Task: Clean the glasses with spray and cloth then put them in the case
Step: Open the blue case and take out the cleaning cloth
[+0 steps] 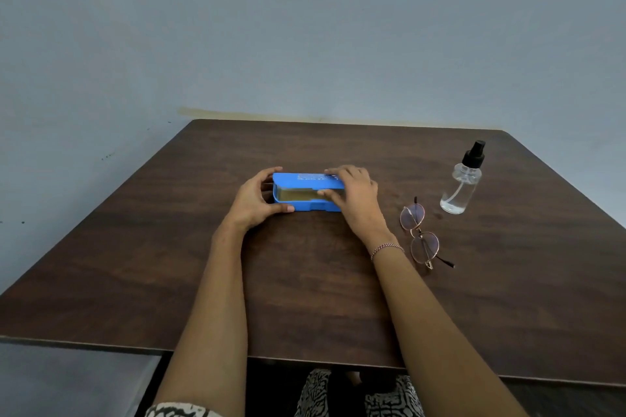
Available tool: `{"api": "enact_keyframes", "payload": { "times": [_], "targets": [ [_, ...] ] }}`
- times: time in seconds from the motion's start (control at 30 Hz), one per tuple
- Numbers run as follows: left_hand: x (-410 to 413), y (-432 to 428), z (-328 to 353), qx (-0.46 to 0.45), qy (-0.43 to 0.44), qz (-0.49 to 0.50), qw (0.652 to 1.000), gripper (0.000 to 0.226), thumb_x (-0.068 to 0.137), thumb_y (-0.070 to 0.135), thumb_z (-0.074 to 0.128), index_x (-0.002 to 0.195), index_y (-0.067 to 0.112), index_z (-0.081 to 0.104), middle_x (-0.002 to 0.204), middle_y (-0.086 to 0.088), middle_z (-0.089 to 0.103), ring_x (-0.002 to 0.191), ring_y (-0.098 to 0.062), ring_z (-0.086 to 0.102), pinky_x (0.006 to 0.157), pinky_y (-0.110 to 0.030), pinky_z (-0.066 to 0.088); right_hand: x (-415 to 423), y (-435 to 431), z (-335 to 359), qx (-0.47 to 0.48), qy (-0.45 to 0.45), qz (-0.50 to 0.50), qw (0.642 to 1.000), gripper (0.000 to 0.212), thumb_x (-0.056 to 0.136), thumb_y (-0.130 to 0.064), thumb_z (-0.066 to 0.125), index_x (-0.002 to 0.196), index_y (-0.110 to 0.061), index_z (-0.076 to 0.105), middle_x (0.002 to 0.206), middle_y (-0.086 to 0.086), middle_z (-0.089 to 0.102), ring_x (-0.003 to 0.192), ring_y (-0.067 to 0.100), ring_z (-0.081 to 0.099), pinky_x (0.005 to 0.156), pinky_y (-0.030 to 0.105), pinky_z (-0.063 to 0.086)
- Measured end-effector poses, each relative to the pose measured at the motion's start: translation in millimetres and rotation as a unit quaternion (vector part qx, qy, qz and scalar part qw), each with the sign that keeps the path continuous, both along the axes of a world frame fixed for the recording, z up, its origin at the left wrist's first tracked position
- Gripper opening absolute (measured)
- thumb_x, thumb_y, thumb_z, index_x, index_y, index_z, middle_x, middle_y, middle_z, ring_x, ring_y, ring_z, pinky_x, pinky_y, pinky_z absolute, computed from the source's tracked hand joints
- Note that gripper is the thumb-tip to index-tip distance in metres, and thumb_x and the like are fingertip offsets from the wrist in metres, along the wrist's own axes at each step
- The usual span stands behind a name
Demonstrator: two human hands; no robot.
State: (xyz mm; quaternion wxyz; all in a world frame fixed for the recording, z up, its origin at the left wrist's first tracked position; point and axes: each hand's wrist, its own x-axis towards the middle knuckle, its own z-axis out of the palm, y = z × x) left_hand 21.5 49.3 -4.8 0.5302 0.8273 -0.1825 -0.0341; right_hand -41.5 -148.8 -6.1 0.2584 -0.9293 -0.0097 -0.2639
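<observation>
Under both hands [261, 200], blue case [306, 192] ends hidden, interior dim

My dark wood-grain tabletop [305, 281] runs back to a plain grey-blue wall [305, 27]; a beaded bracelet [387, 249] circles my wrist, patterned fabric [318, 393] covers my lap.

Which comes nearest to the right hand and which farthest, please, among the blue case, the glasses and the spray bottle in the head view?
From the right hand:
1. Blue case: held under its fingers, at table centre.
2. Glasses: just right of the wrist.
3. Spray bottle: farther right, beyond the glasses.
</observation>
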Motion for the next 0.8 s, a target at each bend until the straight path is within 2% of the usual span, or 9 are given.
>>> {"api": "enact_keyframes", "payload": {
  "times": [0.1, 0.2, 0.3, 0.37, 0.43, 0.53, 0.6, 0.67, 0.8],
  "targets": [
    [3, 5, 1, -0.028, 0.021, 0.009, 0.999, 0.084, 0.061, 0.002, 0.084, 0.134, 0.02, 0.048, 0.13, -0.003, 0.054, 0.118, -0.015, 0.052, 0.094, -0.026, 0.046, 0, -3, -4, 0.125, 0.016, 0.006, 0.992, 0.062, 0.086, -0.036, 0.064, 0.139, -0.016, 0.039, 0.141, 0.008, 0.031, 0.132, 0.021, 0.026, 0.107, 0.032, 0.025],
    [2, 13, 3, -0.055, 0.051, 0.007, 0.997, 0.079, 0.067, 0.0, 0.079, 0.137, 0.02, 0.046, 0.135, -0.006, 0.052, 0.121, -0.015, 0.05, 0.096, -0.025, 0.044, -1, -10, -4, 0.279, 0.077, 0.025, 0.957, 0.064, 0.09, -0.028, 0.06, 0.144, -0.012, 0.03, 0.143, 0.009, 0.037, 0.132, 0.019, 0.036, 0.106, 0.022, 0.028],
    [2, 18, 7, -0.074, 0.078, 0.016, 0.994, 0.076, 0.073, 0.003, 0.075, 0.14, 0.02, 0.042, 0.14, -0.007, 0.047, 0.128, -0.018, 0.044, 0.106, -0.032, 0.038, -2, -14, -5, 0.306, 0.123, 0.045, 0.943, 0.063, 0.093, -0.023, 0.056, 0.147, -0.012, 0.025, 0.147, 0.007, 0.037, 0.135, 0.018, 0.035, 0.112, 0.033, 0.029],
    [1, 19, 9, -0.077, 0.089, 0.022, 0.993, 0.074, 0.075, 0.003, 0.073, 0.14, 0.021, 0.042, 0.142, -0.006, 0.045, 0.13, -0.019, 0.041, 0.109, -0.034, 0.034, -2, -14, -6, 0.305, 0.136, 0.061, 0.941, 0.063, 0.095, -0.019, 0.053, 0.148, -0.011, 0.02, 0.149, 0.006, 0.034, 0.136, 0.017, 0.034, 0.112, 0.029, 0.027],
    [-1, 20, 11, -0.075, 0.085, 0.026, 0.993, 0.073, 0.076, 0.0, 0.072, 0.139, 0.02, 0.042, 0.142, -0.007, 0.045, 0.131, -0.019, 0.041, 0.108, -0.033, 0.034, -2, -13, -6, 0.309, 0.139, 0.07, 0.938, 0.063, 0.095, -0.015, 0.052, 0.148, -0.01, 0.018, 0.15, 0.005, 0.034, 0.136, 0.016, 0.033, 0.111, 0.027, 0.026],
    [-5, 21, 14, -0.085, 0.078, 0.028, 0.993, 0.076, 0.074, -0.007, 0.07, 0.139, 0.019, 0.042, 0.142, -0.008, 0.045, 0.129, -0.018, 0.042, 0.1, -0.028, 0.038, 0, -14, -5, 0.332, 0.125, 0.066, 0.933, 0.061, 0.093, -0.017, 0.056, 0.146, -0.008, 0.027, 0.146, 0.005, 0.04, 0.132, 0.015, 0.038, 0.107, 0.026, 0.032],
    [-6, 22, 16, -0.097, 0.079, 0.024, 0.992, 0.079, 0.072, -0.01, 0.071, 0.139, 0.019, 0.042, 0.14, -0.008, 0.046, 0.124, -0.015, 0.045, 0.095, -0.025, 0.041, 0, -15, -5, 0.339, 0.102, 0.042, 0.934, 0.056, 0.091, -0.024, 0.059, 0.141, -0.007, 0.039, 0.138, 0.005, 0.049, 0.125, 0.014, 0.046, 0.099, 0.02, 0.038],
    [-7, 22, 16, -0.105, 0.083, 0.019, 0.991, 0.084, 0.069, -0.01, 0.073, 0.139, 0.022, 0.041, 0.137, -0.008, 0.048, 0.119, -0.013, 0.047, 0.094, -0.026, 0.043, 1, -16, -4, 0.341, 0.067, 0.001, 0.938, 0.05, 0.089, -0.036, 0.06, 0.129, -0.006, 0.054, 0.124, 0.004, 0.06, 0.111, 0.012, 0.055, 0.082, 0.01, 0.043],
    [-8, 20, 11, -0.116, 0.084, 0.021, 0.99, 0.105, 0.063, -0.012, 0.077, 0.145, 0.031, 0.027, 0.117, -0.004, 0.052, 0.106, -0.012, 0.055, 0.093, -0.027, 0.045, 10, -14, -1, 0.342, 0.04, -0.074, 0.936, 0.048, 0.087, -0.05, 0.057, 0.091, -0.004, 0.068, 0.08, 0.001, 0.065, 0.072, 0.008, 0.054, 0.06, 0.02, 0.039]
  ]
}}
